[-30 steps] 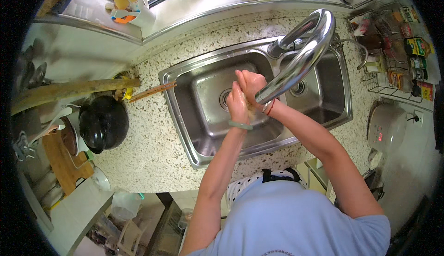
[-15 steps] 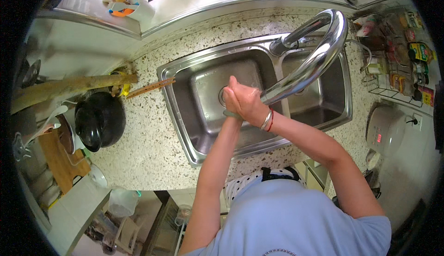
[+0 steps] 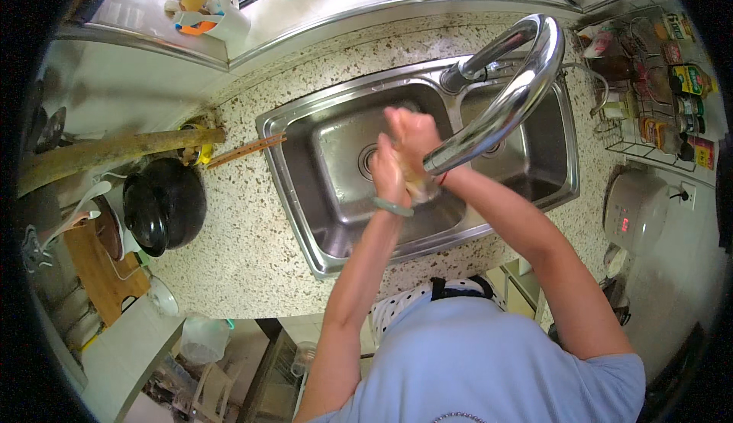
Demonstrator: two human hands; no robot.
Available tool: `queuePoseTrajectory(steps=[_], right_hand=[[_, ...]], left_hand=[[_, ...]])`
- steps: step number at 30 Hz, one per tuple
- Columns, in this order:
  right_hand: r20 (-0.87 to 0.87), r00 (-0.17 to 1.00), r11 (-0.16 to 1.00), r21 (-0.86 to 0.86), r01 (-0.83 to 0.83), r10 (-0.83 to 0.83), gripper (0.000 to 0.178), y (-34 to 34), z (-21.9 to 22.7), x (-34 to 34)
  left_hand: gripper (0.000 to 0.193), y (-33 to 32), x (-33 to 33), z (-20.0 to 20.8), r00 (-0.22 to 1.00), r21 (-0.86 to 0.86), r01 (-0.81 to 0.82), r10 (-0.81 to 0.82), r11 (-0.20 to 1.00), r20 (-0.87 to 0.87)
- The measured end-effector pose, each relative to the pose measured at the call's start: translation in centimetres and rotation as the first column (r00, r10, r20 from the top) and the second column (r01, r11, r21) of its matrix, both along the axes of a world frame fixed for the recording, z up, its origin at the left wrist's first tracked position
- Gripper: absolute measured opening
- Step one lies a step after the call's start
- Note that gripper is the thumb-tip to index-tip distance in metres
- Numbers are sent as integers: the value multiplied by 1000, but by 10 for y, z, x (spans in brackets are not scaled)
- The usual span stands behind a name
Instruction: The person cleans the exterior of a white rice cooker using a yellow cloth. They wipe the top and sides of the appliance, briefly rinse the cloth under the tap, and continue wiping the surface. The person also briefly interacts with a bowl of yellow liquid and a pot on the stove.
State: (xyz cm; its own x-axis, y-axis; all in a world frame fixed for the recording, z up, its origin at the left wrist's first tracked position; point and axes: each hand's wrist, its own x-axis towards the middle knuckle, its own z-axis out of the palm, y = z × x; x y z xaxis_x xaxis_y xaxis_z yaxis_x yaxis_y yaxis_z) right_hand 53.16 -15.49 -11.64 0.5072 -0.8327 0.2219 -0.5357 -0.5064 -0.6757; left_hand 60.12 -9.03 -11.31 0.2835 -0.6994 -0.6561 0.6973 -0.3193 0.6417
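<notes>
Both hands are over the large left basin of the steel sink (image 3: 272, 134), blurred by motion. My left hand (image 3: 389, 174), with a pale green bangle (image 3: 393, 207) on its wrist, is palm inward beside my right hand (image 3: 414, 134). The right one reaches a little farther, under the curved end of the chrome faucet (image 3: 510, 129). A red cord (image 3: 443, 176) shows at the right wrist. A pale, shiny blur, perhaps running water, lies between the wrists below the spout. Nothing held can be made out, and the finger positions are smeared.
A pair of brown chopsticks (image 3: 246, 150) lies with its tips over the sink's left rim. A black pot (image 3: 177, 200) and a long wooden pole (image 3: 122, 150) are at the left. At the right stand a wire rack (image 3: 649, 156) of jars and a white appliance (image 3: 637, 208).
The hands have come out of their clasp and slid along each other. The right hand moved farther from me; the left stays nearer. The view has shifted slightly.
</notes>
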Motion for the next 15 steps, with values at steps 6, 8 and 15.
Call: queuePoseTrajectory(steps=[6,8,15], right_hand=[[252,914,749,657,80,-319,31,-3,-20,-30],[298,904,774,631,55,-307,28,8,2,-20],[156,980,978,149,-149,125,14,12,21,-1]], left_hand=[[40,-8,11,-4,995,130,-74,81,989,-50],[40,-5,23,-25,994,84,-65,72,994,-83],[36,4,-10,-17,990,-19,-137,137,990,-15]])
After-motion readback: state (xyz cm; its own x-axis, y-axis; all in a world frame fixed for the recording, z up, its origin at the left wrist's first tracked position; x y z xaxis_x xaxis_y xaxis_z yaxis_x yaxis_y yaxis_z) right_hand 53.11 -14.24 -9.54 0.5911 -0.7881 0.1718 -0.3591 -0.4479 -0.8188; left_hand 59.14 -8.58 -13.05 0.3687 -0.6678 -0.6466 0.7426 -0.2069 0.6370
